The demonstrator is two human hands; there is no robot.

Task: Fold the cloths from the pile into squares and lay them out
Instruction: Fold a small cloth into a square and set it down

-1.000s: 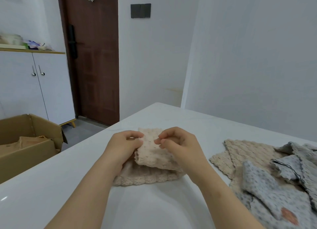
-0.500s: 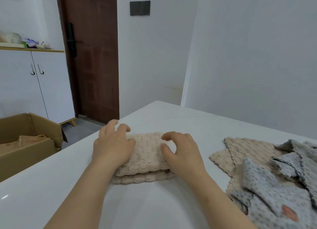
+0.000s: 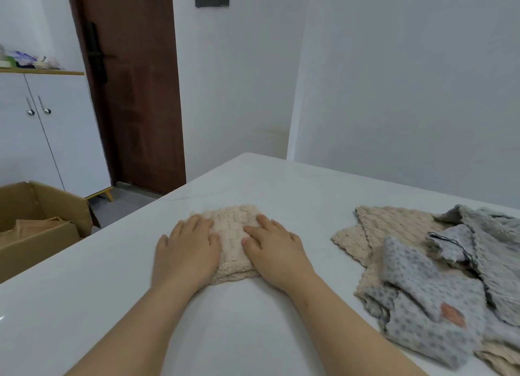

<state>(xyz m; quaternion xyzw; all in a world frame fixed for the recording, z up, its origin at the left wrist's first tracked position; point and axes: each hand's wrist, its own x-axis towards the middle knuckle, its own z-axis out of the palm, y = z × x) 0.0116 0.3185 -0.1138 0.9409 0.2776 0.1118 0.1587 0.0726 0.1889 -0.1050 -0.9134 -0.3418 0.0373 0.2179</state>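
Beige waffle cloth (image 3: pixel 233 235), folded into a thick pad, is pressed flat under both hands. The left hand (image 3: pixel 187 252) is laid on its left part and the right hand (image 3: pixel 274 249) on its right part, with the fingers straight and pointed away from the body and nothing gripped. A bare strip of cloth is left showing between the thumbs. The pad is set on the white table (image 3: pixel 112 291) straight before the person, and its slightly longer axis is run away from the body. Half a second earlier the right fingers were arched over the top layer and a lower layer was seen jutting at the near edge. Now both palms are flattened and the layers are stacked nearly flush. The pile (image 3: pixel 436 263) of unfolded beige and grey cloths is spread well apart to the right. A cardboard box (image 3: pixel 42 215) is seen past the table's left edge.
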